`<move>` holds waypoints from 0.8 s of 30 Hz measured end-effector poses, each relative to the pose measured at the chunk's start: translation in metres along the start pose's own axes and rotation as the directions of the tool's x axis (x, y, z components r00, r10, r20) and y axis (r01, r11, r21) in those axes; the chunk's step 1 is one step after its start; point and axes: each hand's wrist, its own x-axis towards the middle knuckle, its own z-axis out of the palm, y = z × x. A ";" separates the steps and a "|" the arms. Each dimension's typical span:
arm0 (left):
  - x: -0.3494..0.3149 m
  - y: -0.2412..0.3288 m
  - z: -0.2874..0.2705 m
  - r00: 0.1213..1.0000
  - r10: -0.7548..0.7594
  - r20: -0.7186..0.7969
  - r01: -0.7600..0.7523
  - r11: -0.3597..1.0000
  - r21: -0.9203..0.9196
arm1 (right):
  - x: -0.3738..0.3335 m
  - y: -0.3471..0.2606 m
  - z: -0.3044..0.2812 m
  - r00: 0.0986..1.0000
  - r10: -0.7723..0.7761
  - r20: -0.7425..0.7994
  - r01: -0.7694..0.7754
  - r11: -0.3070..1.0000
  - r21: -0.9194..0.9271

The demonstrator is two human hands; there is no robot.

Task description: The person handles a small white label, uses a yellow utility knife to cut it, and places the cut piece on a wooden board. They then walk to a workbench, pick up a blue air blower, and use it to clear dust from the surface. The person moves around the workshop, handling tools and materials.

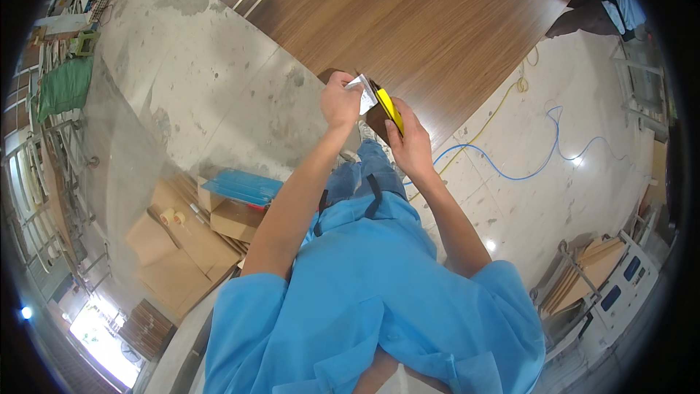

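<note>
My left hand (pixel 340 107) pinches a small white and silver packet (pixel 366 96) between thumb and fingers. Closed along its side, my right hand (pixel 413 142) grips a slim yellow and black tool (pixel 389 107) that looks like a utility knife. The tool's upper end meets or overlaps the packet's edge; I cannot tell whether a blade is out. Both hands are over the near corner of a large brown wood-grain panel (pixel 430 22), which has two pale stripes toward its left end.
Blue hose (pixel 510 178) and yellow cord (pixel 503 106) trail over the stained floor at right. Left of my legs are cardboard boxes (pixel 175 252) with a blue sheet (pixel 244 184) on top. Racks (pixel 65 153) line the left side; a white cart (pixel 620 284) is at lower right.
</note>
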 end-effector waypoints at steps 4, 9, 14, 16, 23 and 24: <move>-0.006 0.009 -0.003 1.000 0.026 -0.008 -0.025 0.994 0.110 | 0.004 0.007 0.007 0.997 0.034 0.071 -0.030 0.998 -0.061; -0.010 0.017 -0.005 0.999 0.035 -0.001 -0.035 0.985 0.169 | 0.002 0.019 0.012 0.998 0.021 0.051 -0.019 0.999 -0.035; -0.011 0.019 -0.004 0.999 0.047 -0.012 -0.044 0.976 0.214 | 0.008 0.024 0.011 0.995 -0.077 -0.068 0.077 0.997 0.001; -0.011 0.019 -0.003 0.998 0.064 -0.017 -0.059 0.976 0.210 | 0.009 0.024 0.008 0.999 0.033 0.014 -0.033 0.999 -0.011; -0.011 0.020 -0.004 0.998 0.055 -0.007 -0.052 0.972 0.229 | 0.011 0.018 0.008 0.998 0.037 0.053 -0.027 0.983 -0.182; -0.011 0.020 -0.004 0.998 0.055 -0.010 -0.052 0.973 0.224 | 0.011 0.017 0.009 0.999 0.022 0.046 -0.013 0.981 -0.194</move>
